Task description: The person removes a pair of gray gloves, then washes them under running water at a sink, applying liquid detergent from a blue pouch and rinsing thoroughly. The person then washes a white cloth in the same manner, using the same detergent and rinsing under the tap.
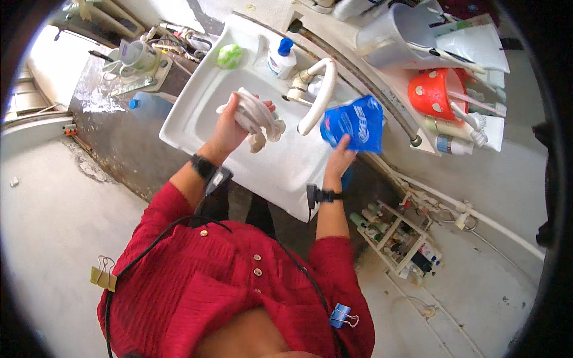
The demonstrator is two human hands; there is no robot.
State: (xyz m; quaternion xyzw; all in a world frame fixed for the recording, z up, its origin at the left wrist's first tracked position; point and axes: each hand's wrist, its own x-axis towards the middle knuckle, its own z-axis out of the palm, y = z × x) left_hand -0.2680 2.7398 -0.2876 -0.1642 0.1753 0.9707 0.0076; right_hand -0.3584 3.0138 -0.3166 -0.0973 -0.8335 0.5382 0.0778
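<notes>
My left hand (228,127) holds a bundle of wet-looking whitish cloth (253,112) above the basin of a white ceramic sink (286,174). The cloth's brownish ends hang down past my fingers. In my right hand (341,156) is a blue plastic pouch (358,125) bearing white writing, gripped near its lower edge beside the sink's right rim. A curved white faucet (329,85) stands between the two hands. Behind the basin are a white pump bottle with a blue cap (280,60) and a green-and-white round scrubber (229,57).
At the upper right a shelf carries a grey plastic pitcher (385,40) and a red cup with brushes (432,94). A metal bar (358,83) runs along the shelf. A rack of bottles (398,237) stands low right. A bluish plastic jug (150,106) is left of the sink.
</notes>
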